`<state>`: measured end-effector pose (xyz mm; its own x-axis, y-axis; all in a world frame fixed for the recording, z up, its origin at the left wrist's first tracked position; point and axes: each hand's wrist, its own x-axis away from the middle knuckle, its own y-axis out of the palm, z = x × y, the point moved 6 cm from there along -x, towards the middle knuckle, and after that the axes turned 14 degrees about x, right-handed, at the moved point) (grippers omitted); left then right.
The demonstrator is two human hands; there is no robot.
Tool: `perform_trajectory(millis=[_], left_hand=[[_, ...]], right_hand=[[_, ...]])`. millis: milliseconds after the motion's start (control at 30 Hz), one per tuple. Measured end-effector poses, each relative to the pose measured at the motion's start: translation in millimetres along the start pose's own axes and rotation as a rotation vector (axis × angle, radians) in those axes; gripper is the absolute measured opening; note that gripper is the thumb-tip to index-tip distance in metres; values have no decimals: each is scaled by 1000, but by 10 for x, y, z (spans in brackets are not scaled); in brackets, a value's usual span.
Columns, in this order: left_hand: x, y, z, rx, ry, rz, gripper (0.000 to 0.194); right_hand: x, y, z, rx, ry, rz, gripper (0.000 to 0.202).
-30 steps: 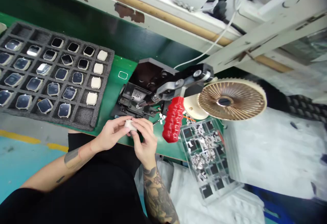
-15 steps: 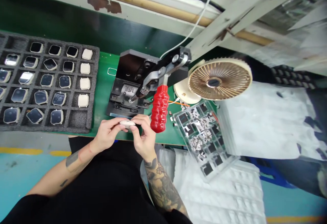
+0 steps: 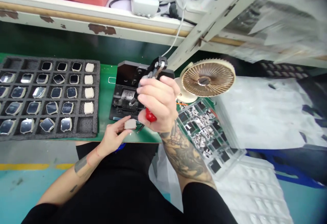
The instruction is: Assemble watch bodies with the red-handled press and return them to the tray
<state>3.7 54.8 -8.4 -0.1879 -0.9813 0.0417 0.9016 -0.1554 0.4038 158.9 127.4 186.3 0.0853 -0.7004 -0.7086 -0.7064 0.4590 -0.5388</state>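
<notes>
My left hand (image 3: 114, 136) pinches a pale smartwatch case (image 3: 130, 124) between thumb and fingers, just in front of the black clamping fixture (image 3: 127, 77). The flat, light face of the case is turned upward. My right hand (image 3: 159, 101) is wrapped round the red handle (image 3: 151, 115) of the fixture's toggle clamp, and most of the handle is hidden under the fingers. The clamp's plunger (image 3: 133, 100) points down at the fixture bed, beside a metal plate with a printed code.
At left lies a grey foam tray (image 3: 95, 123) of smartwatch cases, most with dark screens. A beige fan (image 3: 208, 80) stands right of the fixture. Beyond my right forearm is a clear compartment box (image 3: 240, 154) with small parts. A shelf (image 3: 120, 19) runs across the back.
My right hand has let go of the case and moved up onto the red clamp handle. My left hand keeps the case, now tilted with its flat face showing. The view has shifted.
</notes>
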Motion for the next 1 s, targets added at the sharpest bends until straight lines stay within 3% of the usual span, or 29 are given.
perform_trajectory(millis=[67, 100, 167, 233, 300, 333, 400, 500, 600, 667, 767, 900, 1000], left_hand=[[12, 4, -32, -6, -7, 2, 47], [22, 9, -34, -18, -2, 14, 46], [58, 20, 4, -35, 13, 46, 43], [125, 21, 105, -45, 22, 66, 38], [215, 5, 277, -96, 57, 54, 33], [262, -10, 385, -151, 95, 38, 32], [339, -44, 607, -315, 207, 5, 35], [355, -73, 842, -579, 375, -21, 44], [262, -48, 927, -718, 480, -45, 46], [197, -29, 940, -765, 501, -49, 44], [149, -45, 929, -869, 484, 3, 46], [55, -18, 835, -1095, 486, 87, 47], [-190, 114, 649, -1253, 365, 56, 40]], right_hand=[[-209, -104, -295, -68, -214, 102, 43], [-271, -175, -384, -89, -250, 170, 41], [-290, -279, -400, -80, -151, 277, 44], [-90, -336, -323, -31, -81, 391, 50], [285, -289, -200, -26, -94, 426, 39], [485, -185, -103, -52, -72, 337, 34], [877, 152, 70, -59, -45, 9, 39], [1293, 621, 266, 124, -40, -323, 47], [1356, 942, 419, 229, 12, -478, 50], [1305, 1040, 480, 233, 54, -513, 48], [1257, 959, 492, 162, 136, -440, 41], [1356, 606, 397, 12, 230, -321, 43], [1422, 336, 349, -12, 253, -265, 48]])
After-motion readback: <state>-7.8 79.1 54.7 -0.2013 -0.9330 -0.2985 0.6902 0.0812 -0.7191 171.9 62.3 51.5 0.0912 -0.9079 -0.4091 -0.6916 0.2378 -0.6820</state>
